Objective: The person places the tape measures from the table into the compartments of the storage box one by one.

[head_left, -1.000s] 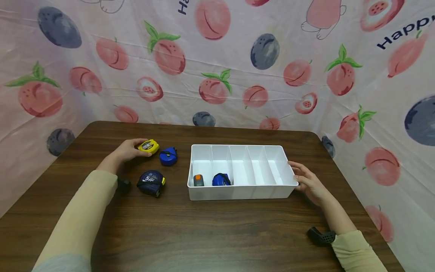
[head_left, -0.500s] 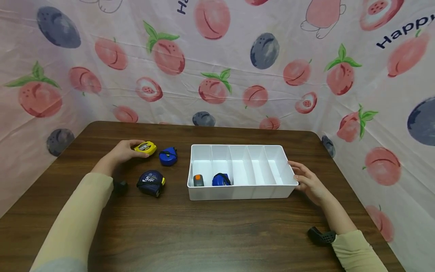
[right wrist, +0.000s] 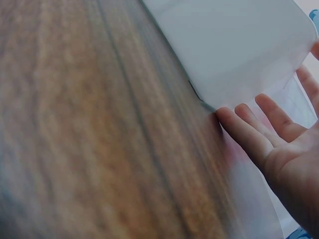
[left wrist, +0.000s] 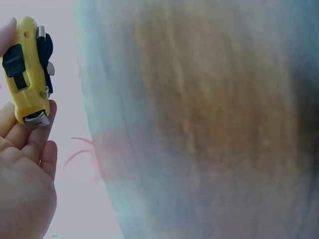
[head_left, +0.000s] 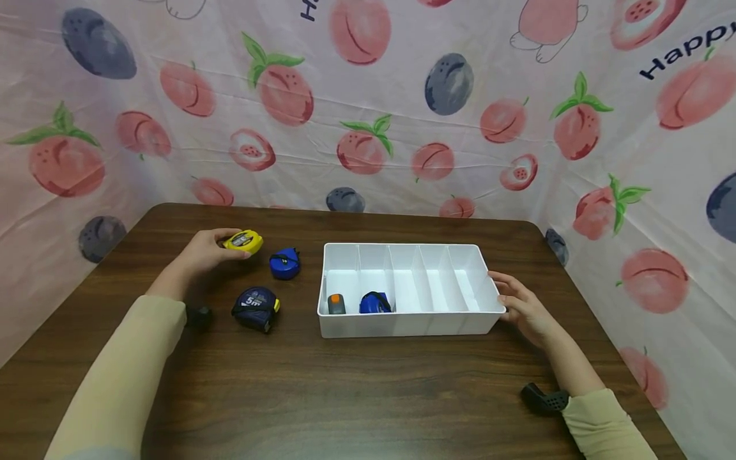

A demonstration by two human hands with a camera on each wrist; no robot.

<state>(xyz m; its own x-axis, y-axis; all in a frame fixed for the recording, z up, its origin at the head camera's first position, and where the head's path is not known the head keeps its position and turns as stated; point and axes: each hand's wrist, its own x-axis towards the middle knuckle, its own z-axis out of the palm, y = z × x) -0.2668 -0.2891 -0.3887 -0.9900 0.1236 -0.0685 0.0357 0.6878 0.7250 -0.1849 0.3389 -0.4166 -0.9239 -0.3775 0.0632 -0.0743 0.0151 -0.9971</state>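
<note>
My left hand [head_left: 202,254] pinches a yellow tape measure [head_left: 244,241] between thumb and fingers at the far left of the table. In the left wrist view the tape measure [left wrist: 31,74] shows its black slide button and metal end hook. To its right lies a blue tape measure [head_left: 284,264], and nearer the front a dark navy tape measure [head_left: 255,308] marked 5 m. My right hand [head_left: 524,310] touches the right end of a white divided box [head_left: 402,325]; in the right wrist view its spread, fairly straight fingers [right wrist: 244,132] rest against the wall.
The leftmost compartment holds a grey tape measure [head_left: 336,304] with an orange button. In the second compartment sits another blue tape measure [head_left: 375,303]. Fruit-printed cloth [head_left: 397,83] hangs behind and beside the brown wooden table [head_left: 368,390].
My left hand has shifted a little left with the yellow tape measure, then slightly away toward the back. The right hand and the box stay in place.
</note>
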